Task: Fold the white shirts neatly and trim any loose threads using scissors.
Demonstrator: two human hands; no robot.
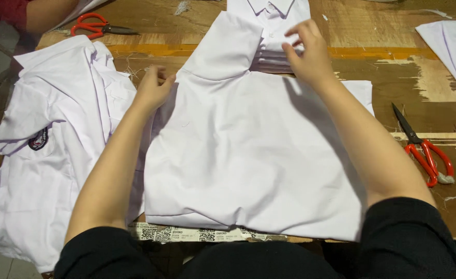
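A white shirt lies flat, back up, on the wooden table in front of me. One sleeve is folded in over the shirt's upper left. My left hand pinches the shirt's left edge near the shoulder. My right hand rests at the shirt's top edge, fingers touching the fabric where it meets a stack of folded white shirts just beyond.
A heap of white shirts, one with a dark badge, lies at the left. Red-handled scissors lie to the right, another pair at the far left. More white cloth sits at the right edge. Another person's arm shows top left.
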